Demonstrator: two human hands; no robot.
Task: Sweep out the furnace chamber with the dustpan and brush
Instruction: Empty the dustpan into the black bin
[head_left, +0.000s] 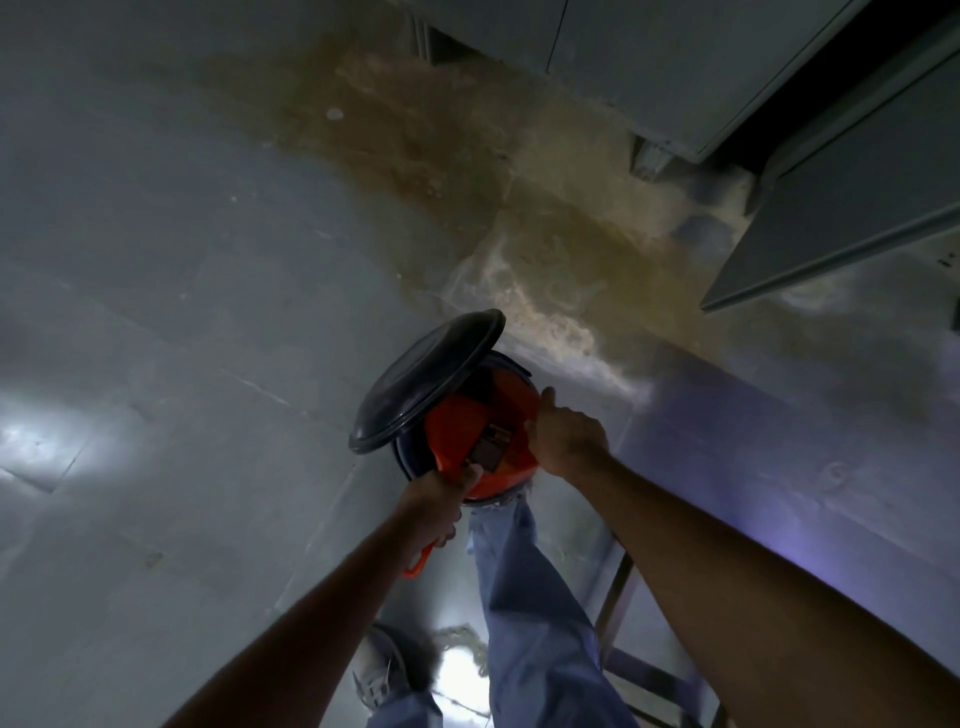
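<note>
Stood over a dark bin (410, 457) on a grey floor (156, 260), near the scene's middle, with its lid (426, 382) tipped open to the left. Held the orange dustpan (480, 431) tilted into the bin's mouth, pan down, handle pointing back toward the near left. Gripped that handle with the left hand (436, 512), fingers curled round it. Rested the right hand (566, 439) on the pan's right edge, thumb raised along the rim; could not tell whether the fingers wrapped the edge or merely pressed against it. Saw no brush anywhere in view. Wore blue trousers (524, 597) and a pale shoe (376, 670), the foot planted near left, with a frayed pale clump, perhaps a mop head, just beside it. Noted grey cabinet work (831, 197) at far right, possibly the furnace housing, though no chamber could be made out. Noted a brown stain (467, 156) spread across the floor beyond the bin, toward the far middle. Judged the work to be at an emptying stage: at least one panful apparently gathered and being tipped out. Could not judge whether the chamber was swept clean or more passes remained, since nothing of its inside showed. Expected the pan to need a shake against the rim, with dust drifting back out as the likeliest nuisance.
</note>
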